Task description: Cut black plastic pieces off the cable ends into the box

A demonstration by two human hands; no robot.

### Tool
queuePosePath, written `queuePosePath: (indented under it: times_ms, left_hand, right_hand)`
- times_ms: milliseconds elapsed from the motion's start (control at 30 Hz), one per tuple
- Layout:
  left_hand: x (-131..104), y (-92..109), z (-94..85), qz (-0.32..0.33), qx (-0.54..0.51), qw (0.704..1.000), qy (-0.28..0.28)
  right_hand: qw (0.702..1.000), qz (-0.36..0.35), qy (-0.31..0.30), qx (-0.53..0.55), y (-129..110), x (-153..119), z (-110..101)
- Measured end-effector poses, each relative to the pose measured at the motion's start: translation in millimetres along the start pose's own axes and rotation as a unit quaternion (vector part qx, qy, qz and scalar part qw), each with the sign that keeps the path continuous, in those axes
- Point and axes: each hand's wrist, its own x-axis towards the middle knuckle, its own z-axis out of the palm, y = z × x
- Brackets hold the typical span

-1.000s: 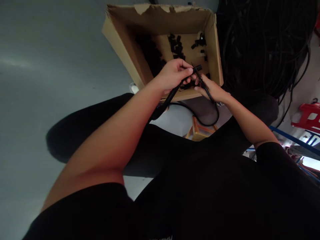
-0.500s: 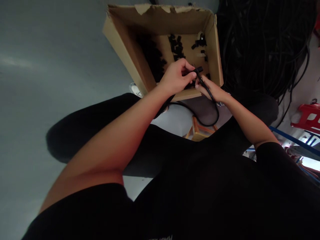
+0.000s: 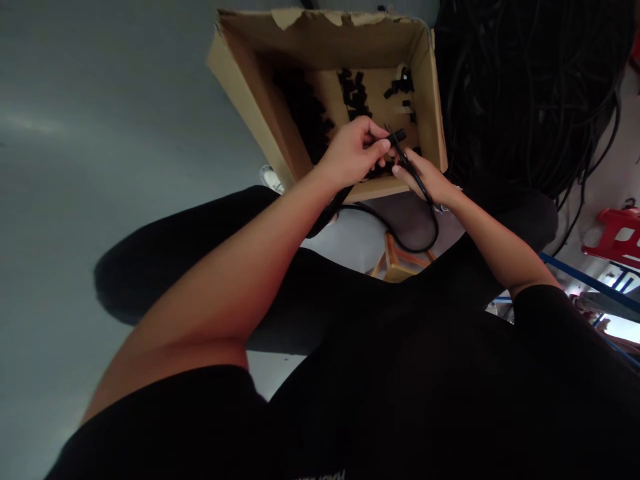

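My left hand (image 3: pixel 356 152) pinches a small black cylindrical piece (image 3: pixel 397 137) over the near part of a cardboard box (image 3: pixel 240 93). A black cable (image 3: pixel 417 180) crosses that piece and runs down past my right hand (image 3: pixel 425 179), then loops below the box. My right hand is closed around something thin and dark with a pointed tip, largely hidden by the cable and fingers, so I cannot make it out. Inside the box lie several small black pieces (image 3: pixel 355 93), in a large heap on the left and smaller groups towards the right.
A large pile of black cables (image 3: pixel 530 87) stands right of the box. Below the box is a wooden stool (image 3: pixel 397 267), between my legs. A red plastic stool (image 3: pixel 617 237) and a blue bar (image 3: pixel 590 280) are at the far right.
My right hand has shifted slightly right and down from my left fingertips. The black piece is tilted a little differently, and a thin pointed tip now shows above the cable.
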Motion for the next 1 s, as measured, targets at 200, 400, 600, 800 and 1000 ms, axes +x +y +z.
queuePosePath:
  times_ms: [200,400,600,800,1000]
  left_hand:
    - [-8.1,-8.8,5.1,0.024,0.049,0.998,0.04]
    - [-6.7,-13.7,4.0,-0.016,-0.008,1.0,-0.013]
    - [-3.9,10.3,-12.3,-0.072,-0.066,0.994,-0.051]
    - [-5.3,15.1,-21.0,-0.082,-0.07,0.986,-0.126]
    - [-4.1,11.2,-20.4,-0.076,-0.066,0.984,-0.147]
  right_hand:
    - [0.999,-0.009,0.005,-0.045,14.7,-2.0,0.6]
    - [0.998,-0.057,-0.008,-0.024,28.7,7.4,-0.4]
    - [0.997,-0.062,-0.004,-0.044,23.5,7.5,-10.7]
    - [0.996,-0.072,-0.018,-0.041,20.7,4.1,-9.9]
    - [0.995,-0.046,-0.04,-0.073,7.5,1.3,-15.2]
